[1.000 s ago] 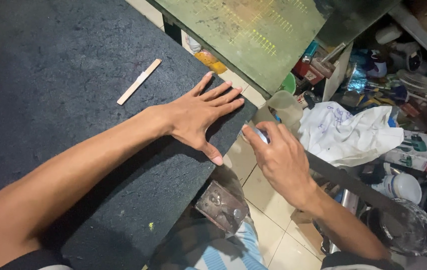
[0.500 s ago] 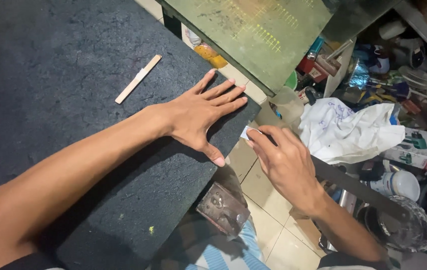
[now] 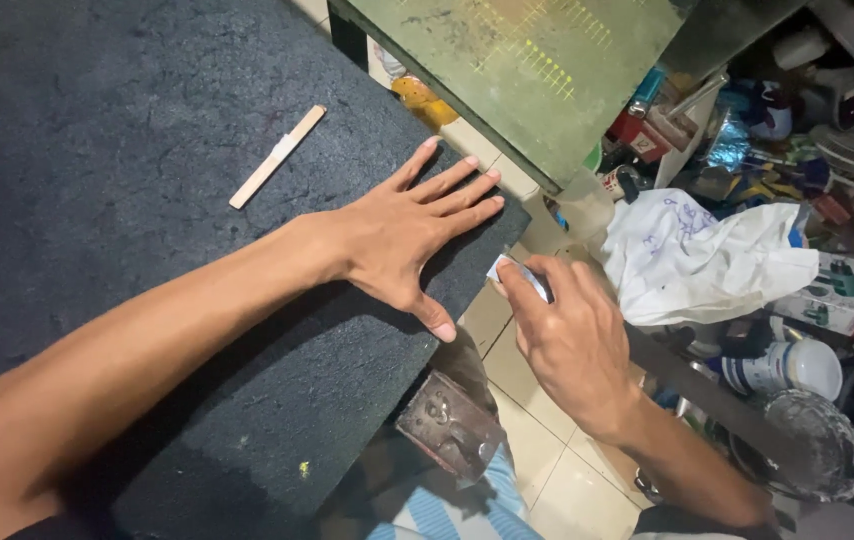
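My left hand (image 3: 409,234) lies flat, fingers spread, on the corner of a dark rough board (image 3: 127,200). My right hand (image 3: 569,340) is just past the board's right edge, its fingers closed on a small pale blue-white object (image 3: 504,268) held against that edge. Most of the object is hidden by the fingers. A thin wooden stick (image 3: 277,157) rests on the board, up and left of my left hand.
A stained green panel (image 3: 537,70) leans at the top. A crumpled white cloth (image 3: 692,255), jars, boxes and clutter fill the right. A brown metal piece (image 3: 449,428) sits below the board over a tiled floor (image 3: 547,470).
My right hand has moved left and slightly down, bringing the small pale object to the board's edge. My left hand has stayed flat in place.
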